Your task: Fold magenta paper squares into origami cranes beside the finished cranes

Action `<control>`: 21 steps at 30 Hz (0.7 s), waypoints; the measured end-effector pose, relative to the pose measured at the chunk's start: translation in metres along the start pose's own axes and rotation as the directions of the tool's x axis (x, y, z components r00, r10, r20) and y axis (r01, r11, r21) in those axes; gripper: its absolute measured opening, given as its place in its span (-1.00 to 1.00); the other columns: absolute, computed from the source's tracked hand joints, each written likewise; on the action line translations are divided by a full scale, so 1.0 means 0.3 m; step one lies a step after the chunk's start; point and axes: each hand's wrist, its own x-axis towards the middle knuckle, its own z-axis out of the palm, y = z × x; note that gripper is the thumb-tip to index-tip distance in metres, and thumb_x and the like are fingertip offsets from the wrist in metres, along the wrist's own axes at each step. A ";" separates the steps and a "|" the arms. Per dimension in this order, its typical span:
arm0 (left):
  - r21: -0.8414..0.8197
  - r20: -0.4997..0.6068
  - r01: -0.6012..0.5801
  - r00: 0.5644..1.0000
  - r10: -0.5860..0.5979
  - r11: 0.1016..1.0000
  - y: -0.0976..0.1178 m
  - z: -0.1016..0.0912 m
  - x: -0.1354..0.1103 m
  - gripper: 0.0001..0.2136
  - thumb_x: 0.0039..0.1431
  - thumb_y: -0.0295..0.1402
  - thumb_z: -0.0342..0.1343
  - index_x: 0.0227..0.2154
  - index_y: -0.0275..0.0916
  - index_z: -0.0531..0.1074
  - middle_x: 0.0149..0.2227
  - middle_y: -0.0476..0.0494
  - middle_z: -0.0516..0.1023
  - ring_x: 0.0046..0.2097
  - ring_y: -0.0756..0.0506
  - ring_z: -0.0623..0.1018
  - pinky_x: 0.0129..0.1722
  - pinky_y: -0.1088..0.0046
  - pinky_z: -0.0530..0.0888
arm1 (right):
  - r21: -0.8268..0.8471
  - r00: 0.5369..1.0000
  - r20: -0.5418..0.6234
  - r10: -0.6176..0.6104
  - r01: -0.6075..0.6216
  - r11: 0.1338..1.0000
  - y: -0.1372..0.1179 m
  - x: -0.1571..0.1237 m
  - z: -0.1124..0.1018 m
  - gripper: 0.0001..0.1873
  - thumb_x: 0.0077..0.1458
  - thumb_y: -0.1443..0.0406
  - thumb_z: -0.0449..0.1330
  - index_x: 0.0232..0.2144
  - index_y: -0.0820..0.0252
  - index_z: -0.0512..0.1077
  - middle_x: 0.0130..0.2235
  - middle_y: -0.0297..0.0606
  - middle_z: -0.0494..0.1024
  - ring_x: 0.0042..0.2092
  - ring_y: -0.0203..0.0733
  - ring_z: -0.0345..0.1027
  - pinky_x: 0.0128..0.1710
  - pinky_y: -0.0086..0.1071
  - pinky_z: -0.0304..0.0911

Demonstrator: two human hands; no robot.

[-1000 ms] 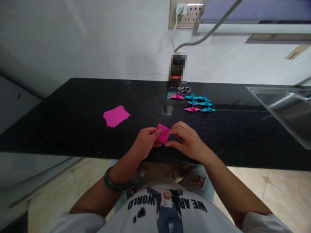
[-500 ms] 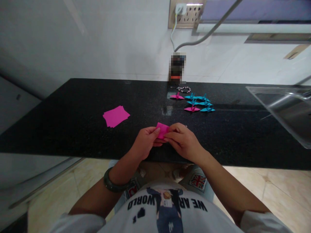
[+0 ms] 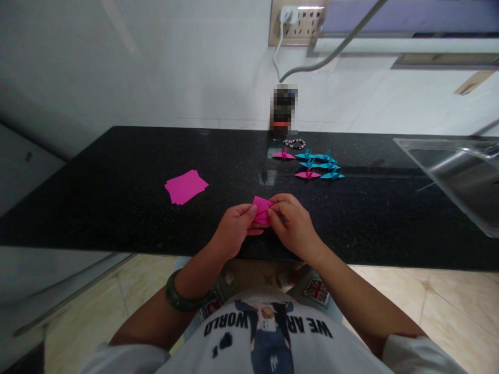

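Near the front edge of the counter (image 3: pixel 128 171), a small folded pink paper (image 3: pixel 262 210) is held between both hands. Its left side is pinched by the left hand (image 3: pixel 235 227), with the thumb laid on top and the fingers passed underneath; its right side is gripped by the right hand (image 3: pixel 295 224), whose thumb and forefinger are brought together at the edge. Both side edges are partly covered by fingertips, while the middle and the upper corner are left exposed. Whether the counter is touched by the paper cannot be told. To the left, farther back, loose pink sheets (image 3: pixel 186 187) are piled slightly askew. Beyond the right hand, pink and blue cranes (image 3: pixel 330 165) are grouped close together, and behind them a beaded bracelet (image 3: pixel 294 144) is laid near a dark object (image 3: pixel 284 109) blurred by pixelation. At the far right a sink (image 3: pixel 424 170) is set into the counter. On the wall, a plug (image 3: pixel 289 14) is fitted into a socket panel (image 3: pixel 304 32). On the shirt (image 3: pixel 312 353), "WORLD" and "WE AR" can be read upside down, parted by a printed figure.
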 end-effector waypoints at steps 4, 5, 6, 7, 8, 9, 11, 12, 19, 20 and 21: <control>-0.051 -0.032 -0.058 0.998 0.056 0.997 -0.001 0.013 -0.003 -0.76 -0.01 -0.22 0.12 -0.39 -0.33 0.42 -0.47 -0.06 0.50 -0.45 0.03 0.50 -0.43 0.52 0.46 | 0.021 0.998 -0.054 0.031 -0.030 0.999 0.000 0.002 0.004 -0.87 0.03 0.39 0.03 -0.51 0.22 0.34 -0.31 -0.18 0.36 -0.24 -0.23 0.26 -0.27 -0.35 0.23; -0.081 -0.044 -0.085 0.996 0.082 0.993 -0.003 0.017 -0.003 -0.78 -0.03 -0.25 0.14 -0.39 -0.33 0.41 -0.46 -0.05 0.50 -0.44 0.05 0.49 -0.41 0.53 0.46 | 0.029 0.995 -0.083 0.054 -0.052 0.998 -0.001 0.001 0.007 -0.87 0.02 0.38 0.04 -0.52 0.22 0.34 -0.32 -0.19 0.35 -0.26 -0.23 0.26 -0.32 -0.36 0.23; -0.118 -0.056 -0.117 0.992 0.111 0.986 -0.007 0.022 -0.003 -0.79 -0.06 -0.29 0.17 -0.39 -0.33 0.41 -0.46 -0.04 0.50 -0.43 0.06 0.49 -0.37 0.53 0.45 | 0.039 0.990 -0.117 0.082 -0.078 0.996 -0.002 -0.001 0.012 -0.87 0.02 0.38 0.05 -0.53 0.22 0.33 -0.32 -0.19 0.35 -0.27 -0.24 0.25 -0.37 -0.39 0.23; -0.155 -0.068 -0.148 0.988 0.138 0.977 -0.012 0.025 -0.003 -0.81 -0.08 -0.34 0.20 -0.38 -0.32 0.41 -0.45 -0.03 0.51 -0.41 0.06 0.49 -0.34 0.53 0.45 | 0.051 0.982 -0.151 0.109 -0.103 0.993 -0.004 -0.004 0.019 -0.88 0.01 0.37 0.05 -0.54 0.22 0.33 -0.33 -0.20 0.34 -0.29 -0.24 0.25 -0.41 -0.40 0.22; -0.188 -0.080 -0.176 0.983 0.164 0.966 -0.017 0.028 -0.002 -0.81 -0.10 -0.38 0.21 -0.38 -0.31 0.41 -0.44 -0.02 0.52 -0.40 0.07 0.49 -0.31 0.53 0.44 | 0.065 0.974 -0.181 0.135 -0.125 0.990 -0.006 -0.007 0.026 -0.88 0.01 0.37 0.06 -0.54 0.22 0.33 -0.33 -0.20 0.34 -0.29 -0.24 0.25 -0.44 -0.41 0.21; -0.210 -0.090 -0.200 0.979 0.185 0.957 -0.023 0.029 -0.001 -0.81 -0.11 -0.40 0.22 -0.38 -0.31 0.41 -0.44 -0.01 0.52 -0.39 0.07 0.49 -0.30 0.53 0.44 | 0.080 0.966 -0.206 0.156 -0.143 0.987 -0.010 -0.011 0.033 -0.88 0.01 0.37 0.06 -0.54 0.21 0.33 -0.34 -0.20 0.33 -0.29 -0.24 0.25 -0.45 -0.42 0.21; -0.209 -0.110 -0.229 0.972 0.209 0.951 -0.035 0.028 0.002 -0.84 -0.11 -0.41 0.21 -0.40 -0.31 0.42 -0.45 -0.01 0.52 -0.40 0.08 0.48 -0.31 0.53 0.44 | 0.109 0.956 -0.226 0.185 -0.164 0.980 -0.017 -0.019 0.046 -0.88 0.01 0.37 0.06 -0.55 0.21 0.33 -0.34 -0.20 0.33 -0.29 -0.24 0.25 -0.46 -0.42 0.21; -0.195 -0.115 -0.236 0.969 0.217 0.952 -0.039 0.026 0.004 -0.85 -0.10 -0.40 0.21 -0.41 -0.31 0.43 -0.46 0.00 0.51 -0.41 0.08 0.47 -0.32 0.53 0.44 | 0.125 0.955 -0.224 0.194 -0.169 0.978 -0.020 -0.023 0.050 -0.88 0.01 0.36 0.06 -0.54 0.21 0.32 -0.34 -0.20 0.32 -0.29 -0.24 0.24 -0.47 -0.43 0.21; -0.109 -0.133 -0.234 0.967 0.219 0.966 -0.040 0.022 0.010 -0.84 -0.10 -0.33 0.19 -0.44 -0.29 0.44 -0.50 0.02 0.50 -0.45 0.07 0.46 -0.37 0.52 0.44 | 0.218 0.963 -0.171 0.208 -0.169 0.961 -0.023 -0.033 0.061 -0.94 -0.01 0.37 0.09 -0.49 0.21 0.33 -0.28 -0.20 0.30 -0.29 -0.27 0.24 -0.51 -0.47 0.23; -0.098 -0.144 -0.233 0.965 0.218 0.967 -0.039 0.023 0.011 -0.84 -0.10 -0.32 0.20 -0.44 -0.29 0.44 -0.50 0.02 0.50 -0.45 0.07 0.45 -0.38 0.52 0.44 | 0.222 0.962 -0.168 0.215 -0.175 0.959 -0.021 -0.033 0.062 -0.94 -0.01 0.37 0.08 -0.50 0.21 0.34 -0.28 -0.20 0.30 -0.30 -0.27 0.24 -0.51 -0.47 0.22; -0.086 -0.153 -0.233 0.964 0.218 0.969 -0.040 0.024 0.012 -0.83 -0.10 -0.31 0.19 -0.44 -0.29 0.44 -0.49 0.02 0.50 -0.45 0.07 0.45 -0.38 0.52 0.44 | 0.225 0.961 -0.165 0.223 -0.183 0.957 -0.019 -0.034 0.063 -0.93 -0.01 0.37 0.08 -0.51 0.21 0.34 -0.29 -0.21 0.31 -0.30 -0.27 0.25 -0.51 -0.47 0.22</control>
